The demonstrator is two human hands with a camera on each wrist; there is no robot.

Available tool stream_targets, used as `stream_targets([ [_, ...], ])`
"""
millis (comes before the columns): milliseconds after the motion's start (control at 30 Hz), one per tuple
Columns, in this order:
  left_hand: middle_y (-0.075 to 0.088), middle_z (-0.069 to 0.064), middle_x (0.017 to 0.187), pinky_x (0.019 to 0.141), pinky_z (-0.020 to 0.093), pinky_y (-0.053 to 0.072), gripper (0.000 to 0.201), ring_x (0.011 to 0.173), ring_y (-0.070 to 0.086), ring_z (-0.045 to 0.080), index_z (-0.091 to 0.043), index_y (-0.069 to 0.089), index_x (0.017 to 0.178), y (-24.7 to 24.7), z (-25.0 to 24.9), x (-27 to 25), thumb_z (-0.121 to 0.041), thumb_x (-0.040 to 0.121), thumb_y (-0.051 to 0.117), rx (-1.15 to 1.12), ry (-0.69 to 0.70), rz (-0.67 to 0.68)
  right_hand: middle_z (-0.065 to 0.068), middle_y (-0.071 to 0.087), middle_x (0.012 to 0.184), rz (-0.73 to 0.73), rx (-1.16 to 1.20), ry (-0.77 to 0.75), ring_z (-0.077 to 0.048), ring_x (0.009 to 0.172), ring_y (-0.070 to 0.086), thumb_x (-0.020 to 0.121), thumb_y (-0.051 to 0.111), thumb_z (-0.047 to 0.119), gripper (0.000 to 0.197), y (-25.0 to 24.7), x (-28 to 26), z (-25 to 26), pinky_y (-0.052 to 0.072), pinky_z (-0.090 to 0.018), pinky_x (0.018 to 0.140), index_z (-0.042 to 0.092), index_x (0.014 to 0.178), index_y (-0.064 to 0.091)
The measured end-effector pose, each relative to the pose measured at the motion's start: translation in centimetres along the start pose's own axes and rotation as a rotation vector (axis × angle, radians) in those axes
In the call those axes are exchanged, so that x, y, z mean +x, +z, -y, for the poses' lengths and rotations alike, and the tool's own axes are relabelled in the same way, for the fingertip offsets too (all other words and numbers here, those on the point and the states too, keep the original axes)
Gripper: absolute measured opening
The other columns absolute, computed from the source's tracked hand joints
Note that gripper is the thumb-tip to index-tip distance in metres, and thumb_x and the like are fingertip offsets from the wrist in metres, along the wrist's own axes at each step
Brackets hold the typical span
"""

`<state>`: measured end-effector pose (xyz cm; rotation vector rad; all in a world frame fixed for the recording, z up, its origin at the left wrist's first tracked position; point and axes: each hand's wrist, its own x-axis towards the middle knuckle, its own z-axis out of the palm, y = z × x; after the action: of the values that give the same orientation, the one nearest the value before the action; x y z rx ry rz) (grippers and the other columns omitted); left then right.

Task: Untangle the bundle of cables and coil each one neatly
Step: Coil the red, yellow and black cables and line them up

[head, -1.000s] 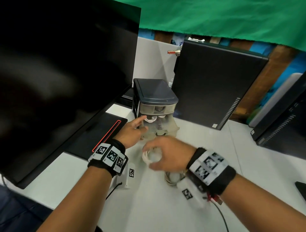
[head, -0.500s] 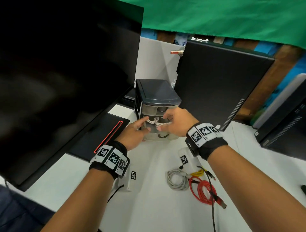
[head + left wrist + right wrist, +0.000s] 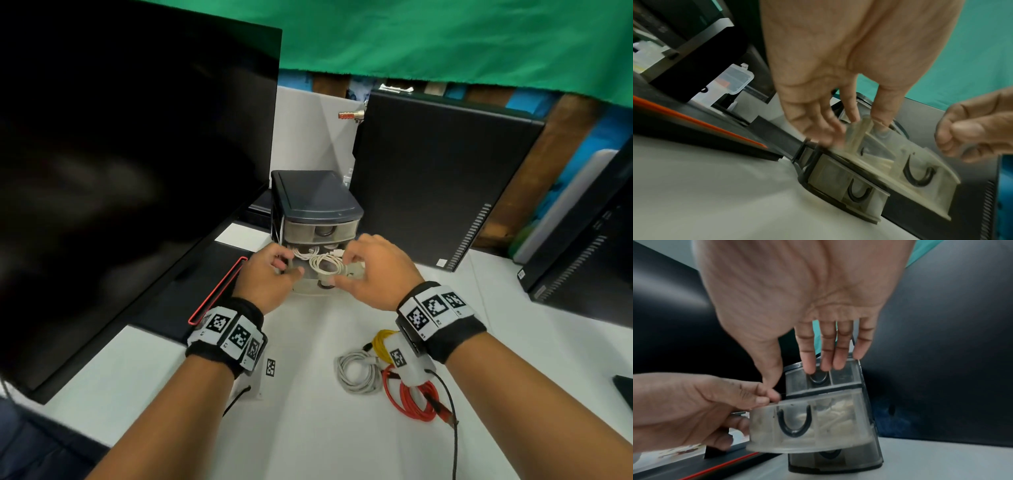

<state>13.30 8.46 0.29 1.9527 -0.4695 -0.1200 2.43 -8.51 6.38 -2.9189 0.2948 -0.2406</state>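
Note:
A small drawer unit (image 3: pixel 315 195) with a dark lid stands at the back of the white table (image 3: pixel 308 428). Its middle clear drawer (image 3: pixel 807 426) is pulled out and holds white coiled cables (image 3: pixel 325 263). My left hand (image 3: pixel 289 265) grips the drawer's left corner, thumb on the rim (image 3: pixel 764 400). My right hand (image 3: pixel 342 269) hovers over the coils with straight fingers (image 3: pixel 826 353) and holds nothing. Nearer me lie a grey coil (image 3: pixel 358 373), a yellow cable (image 3: pixel 382 342) and a red cable (image 3: pixel 411 399).
A large dark monitor (image 3: pixel 120 171) fills the left, its base (image 3: pixel 219 291) edged in red. A black computer tower (image 3: pixel 438 178) stands behind the drawers, another (image 3: pixel 589 246) at the right. A thin black cable (image 3: pixel 454 428) trails towards me. Green cloth hangs behind.
My right hand carried a white coil from the table's middle to the open drawer, let it go there and has drawn back a little. My left hand stayed at the drawer.

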Motion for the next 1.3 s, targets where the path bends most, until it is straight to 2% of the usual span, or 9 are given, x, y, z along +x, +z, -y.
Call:
stream_targets([
  [67,0.057,-0.005,0.061,0.058,0.024,0.041,0.027,0.058,0.052,0.012,-0.014,0.062,0.069,0.2,-0.4,-0.4,-0.032,0.083,0.077,0.107,0.070,-0.044,0.009,0.059,0.093,0.021,0.042,0.005,-0.016,0.092,0.055,0.079,0.069,0.060,0.031,0.1,-0.3,-0.5,0.050,-0.038,0.083,0.031,0.086,0.058],
  [167,0.062,-0.015,0.056,0.058,0.023,0.046,0.028,0.053,0.057,0.004,-0.018,0.072,0.068,0.4,-1.1,-0.5,-0.039,0.086,0.075,0.146,0.048,0.340,0.008,0.063,0.092,-0.029,0.097,0.010,-0.015,0.092,0.056,0.082,0.068,0.055,0.028,0.3,-0.6,-1.5,0.051,-0.039,0.083,0.028,0.091,0.064],
  [233,0.072,-0.023,0.097,0.087,0.029,0.053,0.022,0.094,0.068,0.001,-0.037,0.075,0.105,0.4,-1.5,-0.5,-0.045,0.085,0.074,0.149,0.019,0.489,0.009,0.064,0.091,-0.078,0.144,0.022,-0.013,0.092,0.057,0.085,0.067,0.053,0.028,0.2,-0.8,-2.3,0.050,-0.037,0.083,0.026,0.092,0.066],
  [300,0.050,-0.023,0.141,0.110,0.031,0.039,0.067,0.130,0.048,0.002,-0.043,0.045,0.145,0.9,-1.4,-0.4,-0.050,0.084,0.072,0.234,0.044,0.557,0.010,0.064,0.090,-0.101,0.162,0.032,-0.012,0.093,0.057,0.086,0.067,0.051,0.026,0.0,-1.1,-2.9,0.050,-0.035,0.083,0.026,0.093,0.066],
  [400,0.009,-0.019,0.163,0.114,0.026,0.027,0.101,0.146,0.024,0.005,-0.037,0.006,0.158,1.8,-1.5,-0.5,-0.052,0.084,0.072,0.296,-0.001,0.577,0.010,0.064,0.091,-0.107,0.156,0.032,-0.012,0.093,0.058,0.088,0.066,0.051,0.025,-0.1,-1.8,-3.7,0.050,-0.034,0.083,0.027,0.093,0.066],
  [600,0.074,-0.001,0.101,0.088,0.036,0.058,0.070,0.081,0.073,0.018,-0.032,0.034,0.151,4.6,-1.6,0.3,-0.045,0.090,0.064,0.428,-0.181,0.580,0.008,0.067,0.094,-0.092,0.186,0.051,-0.013,0.092,0.062,0.089,0.066,0.050,0.027,-0.2,-3.1,-4.7,0.054,-0.036,0.083,0.026,0.099,0.067],
  [800,0.042,0.002,0.154,0.108,0.035,0.042,0.083,0.134,0.048,0.026,-0.034,0.013,0.158,6.3,-1.5,1.6,-0.036,0.089,0.060,0.666,-0.154,0.524,0.010,0.065,0.093,-0.047,0.155,0.055,-0.013,0.090,0.060,0.090,0.063,0.050,0.026,0.2,-4.4,-5.1,0.053,-0.036,0.084,0.027,0.102,0.065],
  [933,0.039,0.006,0.156,0.109,0.042,0.043,0.087,0.135,0.046,0.031,-0.034,0.003,0.158,7.5,-1.5,2.1,-0.031,0.090,0.057,0.781,-0.190,0.537,0.009,0.066,0.093,0.001,0.143,0.061,-0.013,0.089,0.061,0.091,0.062,0.051,0.028,0.2,-5.5,-5.5,0.053,-0.035,0.083,0.026,0.105,0.066],
  [1300,0.061,0.004,0.129,0.093,0.033,0.049,0.050,0.114,0.059,0.025,-0.019,0.051,0.135,5.9,-3.6,-1.9,-0.045,0.092,0.054,0.928,0.009,0.574,0.006,0.063,0.112,0.353,0.168,0.174,-0.015,0.102,0.062,0.083,0.074,0.047,0.039,0.4,-6.3,-5.9,0.053,-0.035,0.093,0.030,0.116,0.062],
])
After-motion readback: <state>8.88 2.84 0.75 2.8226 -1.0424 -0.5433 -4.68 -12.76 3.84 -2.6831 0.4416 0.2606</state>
